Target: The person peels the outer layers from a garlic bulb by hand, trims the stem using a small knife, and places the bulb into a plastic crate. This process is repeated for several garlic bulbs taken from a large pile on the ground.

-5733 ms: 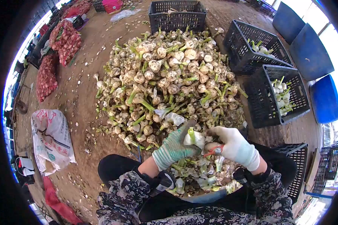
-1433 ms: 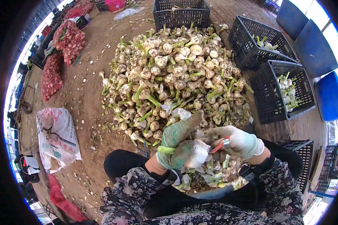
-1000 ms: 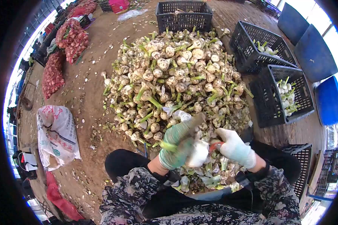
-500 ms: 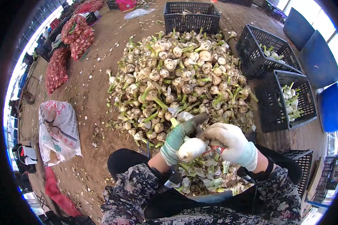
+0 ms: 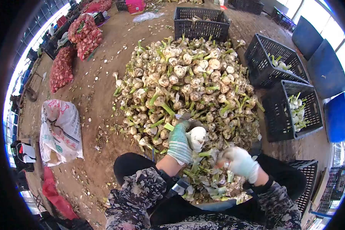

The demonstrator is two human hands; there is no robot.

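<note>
My left hand (image 5: 179, 143), in a green-and-white striped glove, is closed round the stem end of a garlic bulb (image 5: 197, 138). The bulb's clean white side faces right, and its cut green stem sticks out to the upper left of the hand. My right hand (image 5: 239, 163), in a whitish glove, is apart from the bulb, lower and to the right. Its fingers are curled and blurred, with a small reddish thing at them that I cannot make out. Beneath both hands lie peeled skins and stem trimmings (image 5: 214, 180). Just ahead rises a large heap of garlic (image 5: 188, 84).
Black crates (image 5: 274, 80) stand on the right, two holding cleaned garlic; another crate (image 5: 201, 17) stands behind the heap. A white sack (image 5: 61, 132) lies on the left floor. Red net bags (image 5: 84, 36) are at the far left. Blue panels (image 5: 339, 117) line the right side.
My right hand has come away from the bulb, moving down and right. The bulb in my left hand has turned and risen slightly. The view has tilted up a little.
</note>
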